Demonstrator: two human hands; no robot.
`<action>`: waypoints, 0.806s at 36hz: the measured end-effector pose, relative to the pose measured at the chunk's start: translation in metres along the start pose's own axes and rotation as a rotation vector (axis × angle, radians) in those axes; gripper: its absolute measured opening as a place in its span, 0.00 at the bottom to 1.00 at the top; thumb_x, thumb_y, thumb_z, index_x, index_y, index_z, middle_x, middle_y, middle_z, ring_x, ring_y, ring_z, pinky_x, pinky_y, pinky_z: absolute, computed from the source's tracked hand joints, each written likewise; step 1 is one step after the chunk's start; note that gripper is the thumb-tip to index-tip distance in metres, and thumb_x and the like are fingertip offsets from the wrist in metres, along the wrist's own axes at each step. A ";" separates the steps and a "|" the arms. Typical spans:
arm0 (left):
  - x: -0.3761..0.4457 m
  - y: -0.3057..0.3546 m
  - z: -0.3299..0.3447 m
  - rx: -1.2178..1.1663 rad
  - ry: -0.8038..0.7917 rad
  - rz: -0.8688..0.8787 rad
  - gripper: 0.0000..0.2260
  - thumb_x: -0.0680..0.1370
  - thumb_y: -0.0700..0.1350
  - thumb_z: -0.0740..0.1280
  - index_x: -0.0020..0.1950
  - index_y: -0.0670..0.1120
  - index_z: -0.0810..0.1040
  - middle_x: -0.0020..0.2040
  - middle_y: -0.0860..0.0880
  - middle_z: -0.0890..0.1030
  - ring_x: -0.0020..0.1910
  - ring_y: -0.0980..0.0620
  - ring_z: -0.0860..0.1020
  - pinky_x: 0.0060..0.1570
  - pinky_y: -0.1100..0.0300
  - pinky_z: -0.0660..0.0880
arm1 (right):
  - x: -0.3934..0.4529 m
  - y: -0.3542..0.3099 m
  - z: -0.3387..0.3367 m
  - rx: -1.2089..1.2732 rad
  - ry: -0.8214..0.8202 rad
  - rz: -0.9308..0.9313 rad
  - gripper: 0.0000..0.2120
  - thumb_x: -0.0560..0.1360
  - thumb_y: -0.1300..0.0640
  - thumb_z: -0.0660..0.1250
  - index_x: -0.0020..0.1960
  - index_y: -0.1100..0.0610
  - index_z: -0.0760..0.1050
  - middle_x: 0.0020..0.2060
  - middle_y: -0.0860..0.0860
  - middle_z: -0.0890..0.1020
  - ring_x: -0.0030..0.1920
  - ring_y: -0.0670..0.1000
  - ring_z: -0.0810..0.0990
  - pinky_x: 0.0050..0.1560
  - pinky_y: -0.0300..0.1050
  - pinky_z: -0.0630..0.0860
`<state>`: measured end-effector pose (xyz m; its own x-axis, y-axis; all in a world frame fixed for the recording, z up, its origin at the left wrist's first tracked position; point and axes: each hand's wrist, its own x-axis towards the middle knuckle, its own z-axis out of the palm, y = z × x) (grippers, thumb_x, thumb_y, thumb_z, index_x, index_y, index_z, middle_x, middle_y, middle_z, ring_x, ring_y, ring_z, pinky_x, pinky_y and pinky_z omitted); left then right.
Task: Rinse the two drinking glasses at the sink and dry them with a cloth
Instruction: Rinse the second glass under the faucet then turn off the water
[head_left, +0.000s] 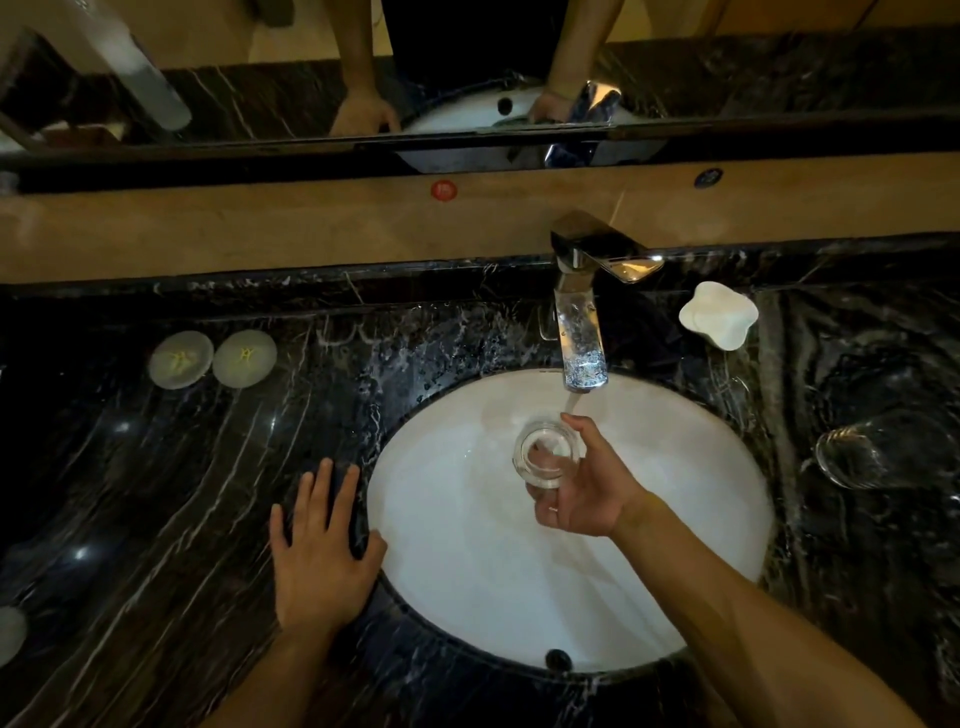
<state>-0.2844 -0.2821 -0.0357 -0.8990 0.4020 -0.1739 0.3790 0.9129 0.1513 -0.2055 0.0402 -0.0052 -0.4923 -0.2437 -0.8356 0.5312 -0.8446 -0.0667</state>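
My right hand (582, 493) grips a clear drinking glass (545, 451) over the white sink basin (457, 519), its mouth facing up towards me. Water runs from the chrome tap (582, 332) just behind the glass rim. My left hand (319, 545) lies flat with spread fingers on the dark marble counter (156, 493) at the basin's left edge. A second clear glass (857, 454) lies on its side on the counter to the right of the basin. No cloth is in view.
Two round pale coasters (213, 358) sit at the back left of the counter. A white star-shaped soap dish (719, 314) stands right of the tap. A mirror (467, 78) runs along the back wall above a beige ledge.
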 end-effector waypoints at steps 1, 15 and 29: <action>0.000 0.000 0.000 0.000 0.000 0.002 0.35 0.73 0.62 0.54 0.80 0.55 0.55 0.81 0.49 0.53 0.80 0.47 0.52 0.76 0.38 0.48 | 0.001 0.003 0.000 0.014 0.009 0.011 0.22 0.67 0.37 0.71 0.47 0.56 0.78 0.43 0.54 0.83 0.38 0.52 0.79 0.38 0.41 0.70; 0.001 -0.002 0.000 -0.004 0.002 0.020 0.36 0.73 0.62 0.54 0.80 0.54 0.55 0.81 0.49 0.53 0.80 0.46 0.52 0.75 0.37 0.50 | -0.007 0.000 0.004 -0.808 0.448 -0.679 0.37 0.66 0.55 0.80 0.70 0.45 0.67 0.57 0.48 0.80 0.54 0.49 0.80 0.53 0.46 0.78; 0.000 -0.003 0.002 0.005 -0.008 0.017 0.36 0.74 0.63 0.54 0.80 0.54 0.55 0.81 0.50 0.51 0.80 0.47 0.51 0.75 0.38 0.49 | -0.020 -0.027 0.001 -1.375 0.759 -0.922 0.39 0.65 0.48 0.81 0.71 0.48 0.68 0.63 0.49 0.79 0.62 0.54 0.76 0.53 0.49 0.75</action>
<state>-0.2852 -0.2847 -0.0377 -0.8906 0.4179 -0.1793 0.3951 0.9063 0.1498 -0.2105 0.0671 0.0142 -0.7478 0.5979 -0.2886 0.6212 0.4766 -0.6221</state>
